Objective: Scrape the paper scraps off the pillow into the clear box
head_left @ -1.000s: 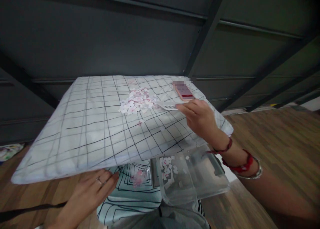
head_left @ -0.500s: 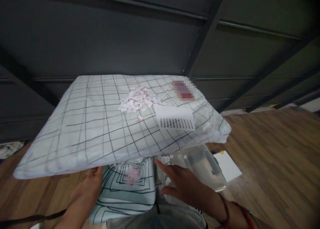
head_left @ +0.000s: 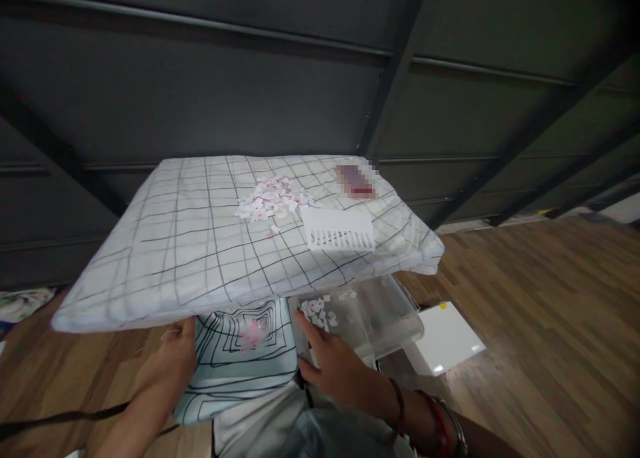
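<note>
My left hand (head_left: 176,355), with a ring on one finger, is at the left edge of a pale blue cushion (head_left: 240,371) with black line patterns. Its fingertips are hidden at the cushion's edge, below the tabletop. Loose pink scraps (head_left: 253,333) lie on this cushion. On the right, my right hand (head_left: 340,365) reaches over the left side of a clear plastic box (head_left: 393,321), thumb and forefinger spread apart. White paper bits (head_left: 319,313) are inside the box, near my fingertips. I cannot make out anything held in this hand.
A table (head_left: 190,265) covered in white checked cloth stands ahead, its front edge above my hands. On it are a heap of paper scraps (head_left: 273,198), a white slotted card (head_left: 339,228) and a blurred flat object (head_left: 356,181). A white board (head_left: 450,338) lies at right.
The view has shifted slightly. The clear box and my right hand are farther left, showing more of the white board and paper bits. My left hand stays at the cushion's edge.
</note>
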Action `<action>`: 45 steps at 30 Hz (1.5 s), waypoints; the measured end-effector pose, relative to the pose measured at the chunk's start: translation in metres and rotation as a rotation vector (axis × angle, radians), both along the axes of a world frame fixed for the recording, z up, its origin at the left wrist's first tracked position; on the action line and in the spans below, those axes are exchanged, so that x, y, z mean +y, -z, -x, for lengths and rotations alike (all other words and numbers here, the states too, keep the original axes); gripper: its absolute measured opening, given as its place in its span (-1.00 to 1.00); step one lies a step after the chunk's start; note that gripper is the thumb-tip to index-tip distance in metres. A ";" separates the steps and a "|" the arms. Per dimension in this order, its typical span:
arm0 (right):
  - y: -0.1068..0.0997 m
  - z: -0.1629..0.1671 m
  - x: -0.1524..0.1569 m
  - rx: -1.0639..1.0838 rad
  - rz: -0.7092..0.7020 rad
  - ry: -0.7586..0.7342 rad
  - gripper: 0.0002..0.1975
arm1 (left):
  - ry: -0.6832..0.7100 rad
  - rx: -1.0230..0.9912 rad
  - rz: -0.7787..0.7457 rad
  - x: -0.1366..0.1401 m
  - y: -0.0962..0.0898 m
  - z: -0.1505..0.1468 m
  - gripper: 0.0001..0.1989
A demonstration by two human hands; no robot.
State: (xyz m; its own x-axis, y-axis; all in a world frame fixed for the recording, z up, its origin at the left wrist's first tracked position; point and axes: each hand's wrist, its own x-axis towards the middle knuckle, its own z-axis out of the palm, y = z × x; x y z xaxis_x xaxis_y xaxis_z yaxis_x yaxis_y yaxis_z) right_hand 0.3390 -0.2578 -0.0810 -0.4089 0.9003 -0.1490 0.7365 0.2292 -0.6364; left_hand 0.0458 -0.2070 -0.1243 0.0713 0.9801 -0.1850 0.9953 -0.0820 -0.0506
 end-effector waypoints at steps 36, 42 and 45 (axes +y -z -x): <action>-0.065 -0.059 0.085 -0.065 -0.856 -0.512 -0.78 | 0.916 -0.347 -0.526 0.034 -0.065 -0.088 -0.70; -0.025 -0.021 0.066 -0.259 -0.715 -0.753 -0.64 | 0.926 -0.229 -0.287 0.002 -0.005 -0.060 -0.75; -0.006 -0.015 0.072 -0.352 -0.639 -0.801 -0.66 | 0.833 -0.275 -0.227 0.007 0.016 -0.053 -0.54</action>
